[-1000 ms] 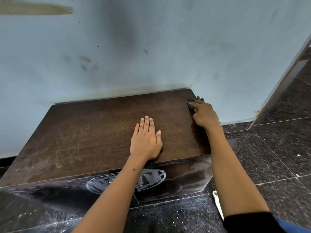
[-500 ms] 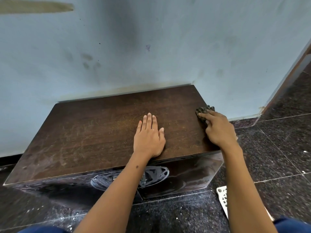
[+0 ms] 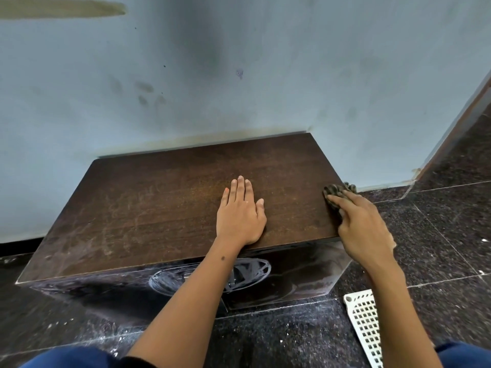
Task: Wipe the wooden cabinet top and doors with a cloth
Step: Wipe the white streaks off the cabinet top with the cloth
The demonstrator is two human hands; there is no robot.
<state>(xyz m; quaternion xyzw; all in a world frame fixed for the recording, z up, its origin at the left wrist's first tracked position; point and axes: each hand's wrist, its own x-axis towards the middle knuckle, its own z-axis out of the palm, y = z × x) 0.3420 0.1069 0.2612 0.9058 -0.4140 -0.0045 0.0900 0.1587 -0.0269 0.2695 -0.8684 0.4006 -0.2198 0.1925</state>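
Dark speckled tiled floor [image 3: 438,235], low wooden cabinet [image 3: 159,208] standing on it, white perforated grate [image 3: 365,322] lying beside

Right hand [image 3: 364,224] presses cloth [image 3: 335,193] on cabinet top [image 3: 159,208].

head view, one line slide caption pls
Right hand wipes cabinet top's right edge with cloth; left hand rests flat.

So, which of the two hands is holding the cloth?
The right hand, at the cabinet top's right edge, grips the cloth; the left hand lies flat and holds nothing.
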